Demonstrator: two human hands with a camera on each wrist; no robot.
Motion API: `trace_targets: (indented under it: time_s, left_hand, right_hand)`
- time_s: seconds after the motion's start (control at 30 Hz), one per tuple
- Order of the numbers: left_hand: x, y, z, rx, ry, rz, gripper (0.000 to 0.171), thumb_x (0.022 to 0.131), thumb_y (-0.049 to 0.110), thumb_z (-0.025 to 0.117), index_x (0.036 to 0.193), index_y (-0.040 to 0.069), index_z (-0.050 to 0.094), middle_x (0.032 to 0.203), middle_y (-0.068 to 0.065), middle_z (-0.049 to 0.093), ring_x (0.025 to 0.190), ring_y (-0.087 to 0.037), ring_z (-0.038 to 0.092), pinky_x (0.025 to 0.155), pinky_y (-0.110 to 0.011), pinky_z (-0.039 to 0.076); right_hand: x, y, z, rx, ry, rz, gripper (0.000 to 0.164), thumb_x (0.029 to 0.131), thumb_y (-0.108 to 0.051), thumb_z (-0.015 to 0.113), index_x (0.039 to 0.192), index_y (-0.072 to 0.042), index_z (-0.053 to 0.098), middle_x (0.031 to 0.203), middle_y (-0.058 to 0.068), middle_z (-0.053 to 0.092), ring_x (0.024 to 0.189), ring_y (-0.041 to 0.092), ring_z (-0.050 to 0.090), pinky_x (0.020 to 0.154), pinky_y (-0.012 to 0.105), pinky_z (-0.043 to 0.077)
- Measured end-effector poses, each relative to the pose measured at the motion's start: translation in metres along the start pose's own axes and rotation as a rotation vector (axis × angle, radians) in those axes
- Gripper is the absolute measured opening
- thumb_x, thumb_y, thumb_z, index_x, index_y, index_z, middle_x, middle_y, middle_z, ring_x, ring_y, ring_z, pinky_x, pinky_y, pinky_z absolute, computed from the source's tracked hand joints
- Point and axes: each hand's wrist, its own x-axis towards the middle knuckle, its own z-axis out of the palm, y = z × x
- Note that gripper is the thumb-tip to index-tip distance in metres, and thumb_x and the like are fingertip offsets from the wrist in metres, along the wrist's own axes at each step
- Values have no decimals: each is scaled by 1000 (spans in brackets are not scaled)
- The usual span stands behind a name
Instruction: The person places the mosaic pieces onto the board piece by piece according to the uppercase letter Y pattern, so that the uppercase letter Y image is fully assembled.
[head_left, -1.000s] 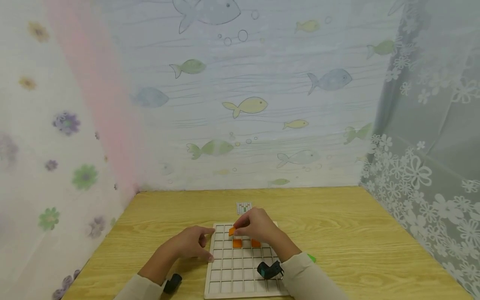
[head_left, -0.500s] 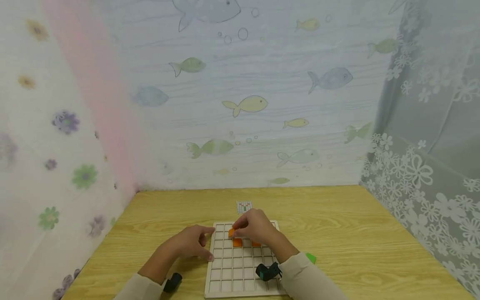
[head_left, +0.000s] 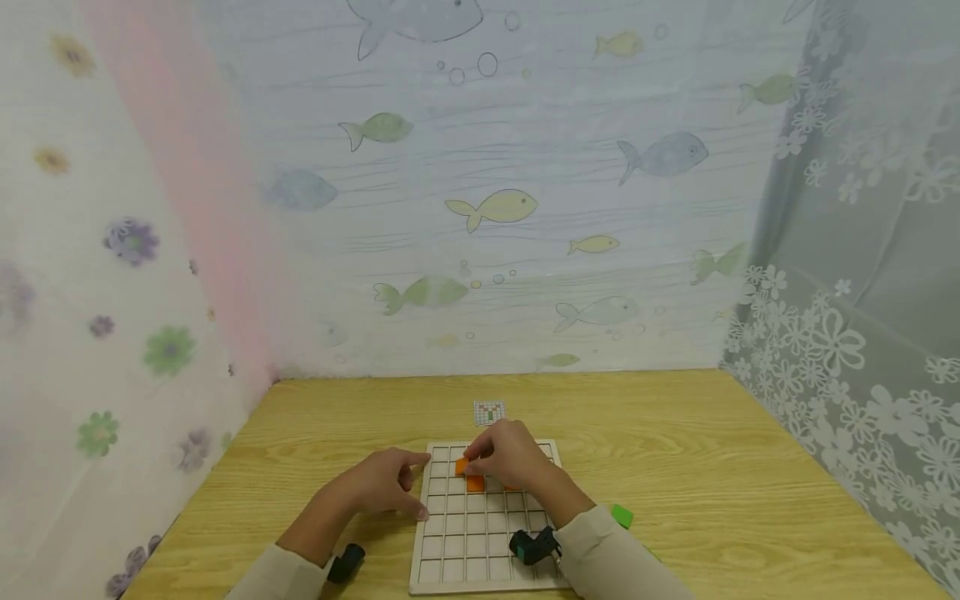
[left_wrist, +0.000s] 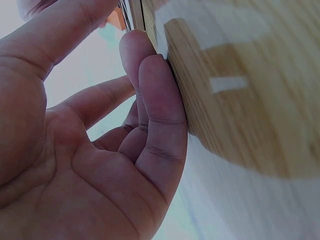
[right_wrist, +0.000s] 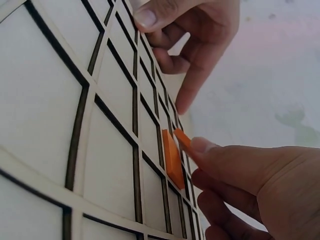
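Observation:
My right hand [head_left: 513,458] pinches an orange square tile [head_left: 461,467] between thumb and fingers, low over the far left part of a pale wooden grid board [head_left: 453,547]. In the right wrist view the held tile [right_wrist: 183,139] is tilted, close to another orange tile [right_wrist: 173,162] seated in a cell. The head view shows that seated tile [head_left: 475,484] just nearer than the held one. A further orange tile [head_left: 513,488] peeks out mostly hidden under my right hand. My left hand [head_left: 386,482] rests at the board's left edge, thumb and forefinger spread and touching it.
Behind the board lies a small card [head_left: 490,412] printed with a coloured grid pattern. A green tile [head_left: 622,516] sits on the wooden table [head_left: 720,483] to the right; another green sliver [head_left: 652,552] shows by the right sleeve. Patterned curtains surround the table.
The orange tile in my right hand has shifted very slightly left and nearer me. My left hand stays in place at the board's edge. More green shows beside my right sleeve.

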Motion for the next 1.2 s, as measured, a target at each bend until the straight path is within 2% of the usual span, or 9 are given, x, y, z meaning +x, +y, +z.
trace_targets:
  time_s: [0.43,0.73,1.2]
  left_hand:
    - [-1,2,0,-10,-5,-5,87,79,24,92,154,6,51,76,-2,50,63,-17,40,55,-32,35]
    - [-2,3,0,18,3,-8,87,79,25,93,153,6,51,79,-3,52,66,-17,43,56,-31,36]
    - [-2,4,0,10,2,-15,87,79,24,92,154,7,51,77,-3,51,65,-17,42,56,-31,35]
  right_hand:
    - [2,-1,5,-17,7,-3,12,89,-22,84,100,-16,85,96,-5,78,84,7,67,74,29,56]
    - [4,2,10,-23,17,-15,10,89,-23,84,97,-18,86,92,-8,77,79,4,64,70,26,54]
    - [3,0,12,-49,35,-28,17,86,-24,87,101,-18,84,93,-9,77,80,4,63,71,25,53]
